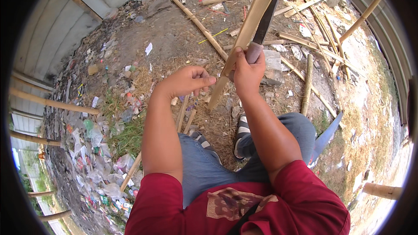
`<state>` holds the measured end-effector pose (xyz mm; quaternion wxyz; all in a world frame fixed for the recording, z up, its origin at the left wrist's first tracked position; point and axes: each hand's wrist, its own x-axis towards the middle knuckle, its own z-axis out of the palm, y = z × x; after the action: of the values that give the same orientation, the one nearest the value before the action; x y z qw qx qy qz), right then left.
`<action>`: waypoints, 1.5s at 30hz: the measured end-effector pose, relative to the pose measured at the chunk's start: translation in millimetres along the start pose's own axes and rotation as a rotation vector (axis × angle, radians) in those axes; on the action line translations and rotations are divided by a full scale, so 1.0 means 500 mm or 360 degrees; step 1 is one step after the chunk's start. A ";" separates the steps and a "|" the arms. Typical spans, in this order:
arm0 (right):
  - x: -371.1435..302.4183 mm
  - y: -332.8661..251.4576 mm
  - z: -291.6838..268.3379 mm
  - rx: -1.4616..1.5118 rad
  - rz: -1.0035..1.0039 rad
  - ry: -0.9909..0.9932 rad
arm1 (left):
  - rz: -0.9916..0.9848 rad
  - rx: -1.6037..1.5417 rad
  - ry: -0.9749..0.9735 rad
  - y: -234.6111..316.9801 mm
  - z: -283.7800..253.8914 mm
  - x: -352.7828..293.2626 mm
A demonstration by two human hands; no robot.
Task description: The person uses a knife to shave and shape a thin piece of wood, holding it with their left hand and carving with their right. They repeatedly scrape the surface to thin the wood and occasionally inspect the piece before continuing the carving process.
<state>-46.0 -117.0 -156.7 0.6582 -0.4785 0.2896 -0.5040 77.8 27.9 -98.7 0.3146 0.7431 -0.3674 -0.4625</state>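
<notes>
head view: right hand grips knife and bamboo strip, left hand beside, fingers loosely curled.

Left hand bent at the wrist, fingers half-curled, right hand clenched, thumb forward

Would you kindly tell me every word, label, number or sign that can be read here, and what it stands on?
None can be read.
Maroon shirt: printed panel on the front, with no words I can make out.
Litter on the ground: any print is too small or blurred to read.
Knife and wooden strip in the right hand: no lettering visible.
</notes>
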 end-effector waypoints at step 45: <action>-0.091 0.094 0.002 -0.0818 0.0780 -0.0845 | 0.1135 -0.0773 0.2253 -0.129 -0.113 0.026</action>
<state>-41.5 -72.3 -204.2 0.6693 -0.6567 0.3313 -0.1043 150.3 58.7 -135.6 0.7509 0.6088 -0.1860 0.1757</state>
